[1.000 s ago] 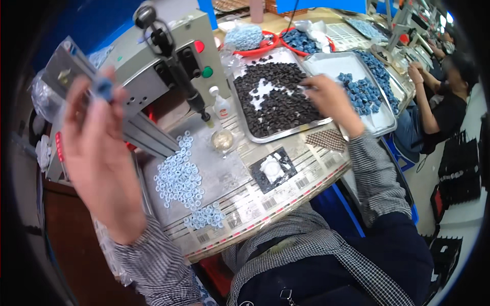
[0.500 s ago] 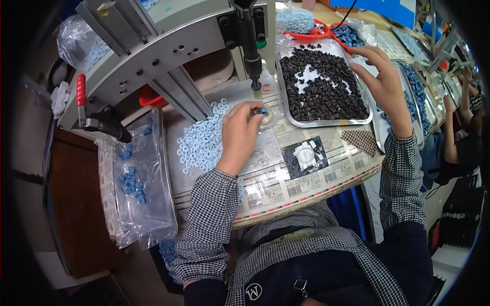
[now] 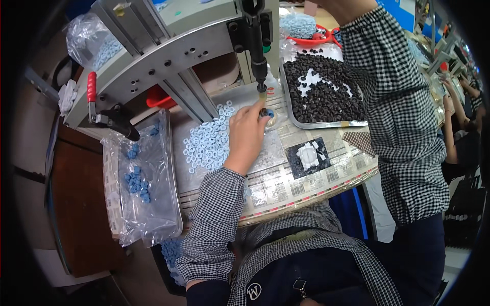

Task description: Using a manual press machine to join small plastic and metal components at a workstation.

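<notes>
My left hand [image 3: 247, 135] is closed at the round holder [image 3: 271, 121] under the press rod [image 3: 259, 71]. Its thumb and fingertip pinch a small dark piece [image 3: 263, 112], just beside a blue piece [image 3: 270, 113] seated in the holder. My right hand [image 3: 352, 9] reaches up past the far right; only its wrist end shows and its fingers lie beyond the upper edge. Pale blue rings [image 3: 206, 145] lie loose to the left of my left hand. A metal tray [image 3: 326, 124] full of small black pieces [image 3: 326, 97] sits to the right of the holder, partly behind my right sleeve.
The press frame [image 3: 176, 58] with a red-handled lever [image 3: 92, 86] arches over the left side. A plastic-lined tray [image 3: 166, 204] holds several blue pieces. A black pad [image 3: 294, 166] with white bits lies near the front edge. Red baskets [image 3: 322, 29] stand far back; other people work at right.
My right hand has swung up and away from beside the black-piece tray, out past the upper edge. My left hand stays at the holder, and a dark piece now shows at its fingertips.
</notes>
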Action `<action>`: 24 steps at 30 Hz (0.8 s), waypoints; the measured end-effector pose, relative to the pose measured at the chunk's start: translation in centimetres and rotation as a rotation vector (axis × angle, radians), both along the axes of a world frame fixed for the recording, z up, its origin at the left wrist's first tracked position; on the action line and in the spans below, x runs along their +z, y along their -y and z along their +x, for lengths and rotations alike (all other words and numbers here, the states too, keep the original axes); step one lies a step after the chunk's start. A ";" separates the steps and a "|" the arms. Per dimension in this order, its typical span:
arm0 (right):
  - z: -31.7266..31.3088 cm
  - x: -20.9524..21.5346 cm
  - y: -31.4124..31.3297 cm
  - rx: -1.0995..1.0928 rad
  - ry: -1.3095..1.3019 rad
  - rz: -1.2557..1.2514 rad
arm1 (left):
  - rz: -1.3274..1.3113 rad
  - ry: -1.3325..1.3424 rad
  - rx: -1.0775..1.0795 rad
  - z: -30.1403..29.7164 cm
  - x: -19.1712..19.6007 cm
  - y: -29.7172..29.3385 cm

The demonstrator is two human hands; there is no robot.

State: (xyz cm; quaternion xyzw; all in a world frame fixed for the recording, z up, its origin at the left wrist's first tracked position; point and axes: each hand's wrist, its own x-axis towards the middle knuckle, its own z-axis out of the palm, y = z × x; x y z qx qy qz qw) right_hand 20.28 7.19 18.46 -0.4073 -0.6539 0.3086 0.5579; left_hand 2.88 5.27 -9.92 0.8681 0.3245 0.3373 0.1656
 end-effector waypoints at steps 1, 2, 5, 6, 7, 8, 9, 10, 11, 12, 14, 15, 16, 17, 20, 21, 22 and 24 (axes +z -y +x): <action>-0.5 0.5 0.0 -0.015 0.046 0.083 | -0.065 -0.016 0.026 0.2 0.2 0.0; 0.1 0.6 2.0 -0.053 0.113 0.232 | -0.055 -0.008 0.011 0.4 0.2 -0.1; -3.0 0.3 7.1 -0.081 0.288 0.610 | -0.067 0.043 0.053 -1.0 -0.5 0.0; -3.3 -0.2 8.1 -0.099 0.342 0.687 | -0.056 0.045 0.047 -0.8 -0.7 -0.1; -3.9 -1.4 9.6 0.012 0.353 0.605 | -0.051 0.036 0.058 -1.2 -1.1 -0.2; -3.6 -1.8 12.3 0.080 0.385 0.528 | -0.028 0.039 0.029 -0.1 -0.3 0.1; -3.4 -3.3 12.3 0.125 0.399 0.556 | -0.030 0.039 0.031 -0.1 -0.3 -0.1; -3.3 -4.6 12.5 0.172 0.414 0.586 | -0.069 0.027 0.022 -0.3 0.1 0.0; -3.2 -6.0 12.3 0.195 0.443 0.631 | -0.110 0.013 0.015 -0.4 0.2 0.0; -3.4 -7.1 12.2 0.190 0.474 0.702 | -0.076 0.039 0.030 -0.7 0.2 0.2; -2.7 -8.8 12.2 0.128 0.525 0.813 | -0.009 0.051 0.005 0.3 0.0 -0.1; -2.5 -9.3 11.8 0.142 0.503 0.820 | 0.050 0.050 0.010 0.1 -0.1 -0.4; -2.4 -9.9 11.6 0.155 0.478 0.824 | -0.046 0.089 -0.050 -0.3 -0.3 -0.5; -1.8 -10.4 11.1 0.122 0.262 0.715 | -0.080 0.067 -0.054 -0.7 -0.5 -0.7; 1.6 -13.3 9.4 -0.191 -0.127 0.283 | -0.235 0.157 0.037 -2.4 1.4 -0.2; 4.7 -14.9 7.8 -0.359 0.042 0.139 | -0.212 0.220 0.059 -3.4 1.7 -0.5; 7.5 -17.3 6.7 -0.438 0.323 0.000 | -0.220 0.212 0.053 -4.1 2.7 -0.2; 10.8 -22.1 5.5 -0.551 0.746 -0.132 | -0.232 0.287 0.070 -4.8 5.2 -0.1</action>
